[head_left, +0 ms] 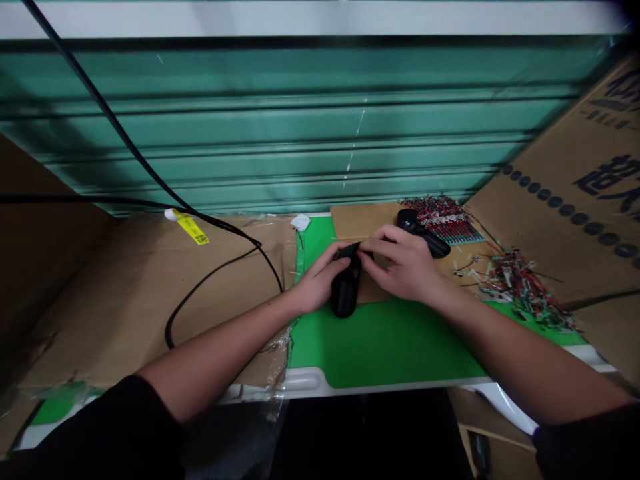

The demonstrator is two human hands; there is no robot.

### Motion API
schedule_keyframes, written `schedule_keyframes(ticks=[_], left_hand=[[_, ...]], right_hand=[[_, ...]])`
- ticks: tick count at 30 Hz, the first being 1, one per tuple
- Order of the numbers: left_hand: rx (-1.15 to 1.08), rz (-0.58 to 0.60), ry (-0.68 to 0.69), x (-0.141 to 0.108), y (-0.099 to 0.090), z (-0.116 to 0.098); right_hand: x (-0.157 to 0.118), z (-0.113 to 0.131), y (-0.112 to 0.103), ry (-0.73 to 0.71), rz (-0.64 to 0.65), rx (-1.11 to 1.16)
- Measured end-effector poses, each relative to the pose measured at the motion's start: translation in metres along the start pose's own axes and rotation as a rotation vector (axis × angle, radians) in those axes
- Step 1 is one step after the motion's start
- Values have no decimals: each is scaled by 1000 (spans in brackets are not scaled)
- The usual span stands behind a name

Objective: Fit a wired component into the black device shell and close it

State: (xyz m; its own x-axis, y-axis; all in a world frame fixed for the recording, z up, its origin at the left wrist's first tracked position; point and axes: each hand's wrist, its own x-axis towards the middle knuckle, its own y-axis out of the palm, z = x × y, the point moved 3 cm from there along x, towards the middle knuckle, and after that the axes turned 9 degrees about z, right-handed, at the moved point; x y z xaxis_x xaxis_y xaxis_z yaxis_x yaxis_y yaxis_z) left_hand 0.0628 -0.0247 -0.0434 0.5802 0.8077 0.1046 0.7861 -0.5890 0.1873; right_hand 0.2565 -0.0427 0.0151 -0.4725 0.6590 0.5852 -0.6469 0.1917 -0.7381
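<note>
A glossy black handheld device [345, 293] with a rounded lower end is held over the green table top [400, 340]; I cannot make out its exact kind. My left hand [323, 277] is closed around its left side, the thumb lying across the front. At its upper end, the fingers of my right hand [400, 263] are pinched together against it, hiding part of that end. Just beyond my right hand lies a second black device [430, 240] of similar look, with a thick head and a rounded handle.
Small circuit boards with red and black wires [445, 220] lie at the back right, and a tangled wire pile [530, 287] nearer. Flattened cardboard [230, 300] covers the left side, crossed by black cables [125, 137] with a yellow tag [190, 227]. A cardboard box [575, 187] stands right.
</note>
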Motion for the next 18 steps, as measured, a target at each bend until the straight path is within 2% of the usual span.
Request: schedule_keyframes(ticks=[4,10,14,18], left_hand=[[-16,-13,-15,0,1,-1],[-42,-53,-43,3,-1,-5],[-75,-56,-38,5,-4,-3],[-11,-67,-56,5,-3,-5]], right_hand=[[0,-3,-5,-52,72,-163],[4,6,-11,-81,239,-311],[2,5,-10,-71,238,-321],[-1,-3,-6,-37,230,-263]])
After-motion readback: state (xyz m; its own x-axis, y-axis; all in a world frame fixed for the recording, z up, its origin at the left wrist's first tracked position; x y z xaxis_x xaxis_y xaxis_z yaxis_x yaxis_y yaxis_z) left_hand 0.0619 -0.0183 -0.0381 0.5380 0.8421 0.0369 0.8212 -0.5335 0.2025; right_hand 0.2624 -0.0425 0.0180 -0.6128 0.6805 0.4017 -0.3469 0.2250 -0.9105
